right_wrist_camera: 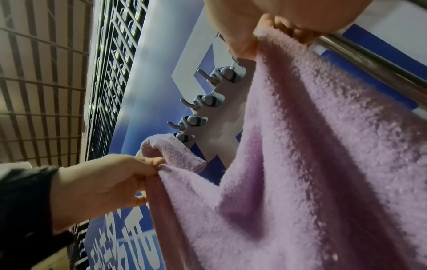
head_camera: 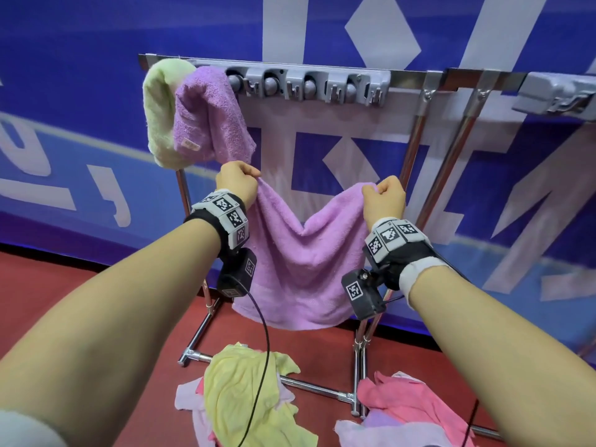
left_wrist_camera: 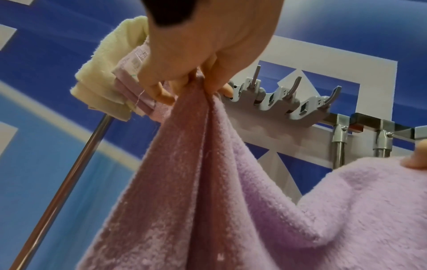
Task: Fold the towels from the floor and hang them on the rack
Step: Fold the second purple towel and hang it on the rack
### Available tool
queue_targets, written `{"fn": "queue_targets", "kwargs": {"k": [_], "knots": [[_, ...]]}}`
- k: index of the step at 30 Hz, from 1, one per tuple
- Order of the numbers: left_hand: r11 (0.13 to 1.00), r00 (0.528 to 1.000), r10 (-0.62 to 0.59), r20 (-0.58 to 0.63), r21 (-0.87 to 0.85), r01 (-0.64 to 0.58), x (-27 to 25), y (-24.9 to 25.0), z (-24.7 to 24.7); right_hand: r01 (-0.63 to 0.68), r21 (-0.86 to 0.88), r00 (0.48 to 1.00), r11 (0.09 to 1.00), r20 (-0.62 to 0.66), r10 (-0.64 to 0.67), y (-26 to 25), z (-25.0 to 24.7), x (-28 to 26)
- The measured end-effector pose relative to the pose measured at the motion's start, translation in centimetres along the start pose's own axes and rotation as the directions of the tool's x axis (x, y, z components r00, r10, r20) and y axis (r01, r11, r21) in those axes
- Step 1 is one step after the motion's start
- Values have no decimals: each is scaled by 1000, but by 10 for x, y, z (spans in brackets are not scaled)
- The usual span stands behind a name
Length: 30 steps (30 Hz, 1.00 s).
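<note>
Light is bright, even and diffuse, with no one source showing. In the head view, wide-angle bending bows the blue banner (head_camera: 96, 108) from nine to three o'clock, smeared by motion blur. Both wrist views are soft; the purple towel (right_wrist_camera: 323, 164) carries gentle fold shadows, and the steel rack (left_wrist_camera: 69, 173) shows mild glare.

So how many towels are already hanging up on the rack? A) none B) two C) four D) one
B: a folded green towel and a folded purple towel hang side by side at the left end of the rack, while both hands, left and right, hold up another purple towel that is not hung yet.
</note>
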State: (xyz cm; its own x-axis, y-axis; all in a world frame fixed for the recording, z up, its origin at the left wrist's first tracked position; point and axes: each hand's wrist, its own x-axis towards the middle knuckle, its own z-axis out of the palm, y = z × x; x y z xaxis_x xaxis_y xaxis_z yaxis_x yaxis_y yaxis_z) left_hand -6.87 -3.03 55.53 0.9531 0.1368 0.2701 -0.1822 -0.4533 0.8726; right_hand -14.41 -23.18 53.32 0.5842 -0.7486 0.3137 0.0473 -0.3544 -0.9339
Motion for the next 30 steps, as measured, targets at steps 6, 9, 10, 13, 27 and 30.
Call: {"fn": "queue_targets", "kwargs": {"k": [6, 9, 10, 13, 27, 30], "knots": [[993, 999, 14, -47, -119, -20, 1, -1, -1, 23, 126, 1000, 992, 17, -25, 0, -5, 1], [992, 999, 34, -40, -117, -39, 1, -5, -4, -16, 118, 999, 993, 46, 10, 4, -4, 5], [994, 999, 43, -28, -103, -46, 3, -6, -5, -28, 107, 998, 994, 55, 22, 4, -5, 6], [999, 999, 39, -5, -37, -39, 6, -9, -7, -59, 98, 996, 993, 65, 53, 3, -7, 11], [651, 998, 53, 34, 757, -61, -5, -13, -9, 137, -541, 988, 830, 129, -79, 6, -14, 19], [624, 994, 107, -4, 779, -64, -4, -16, -10, 180, -574, 983, 799, 70, -171, 7, -13, 18]]}}
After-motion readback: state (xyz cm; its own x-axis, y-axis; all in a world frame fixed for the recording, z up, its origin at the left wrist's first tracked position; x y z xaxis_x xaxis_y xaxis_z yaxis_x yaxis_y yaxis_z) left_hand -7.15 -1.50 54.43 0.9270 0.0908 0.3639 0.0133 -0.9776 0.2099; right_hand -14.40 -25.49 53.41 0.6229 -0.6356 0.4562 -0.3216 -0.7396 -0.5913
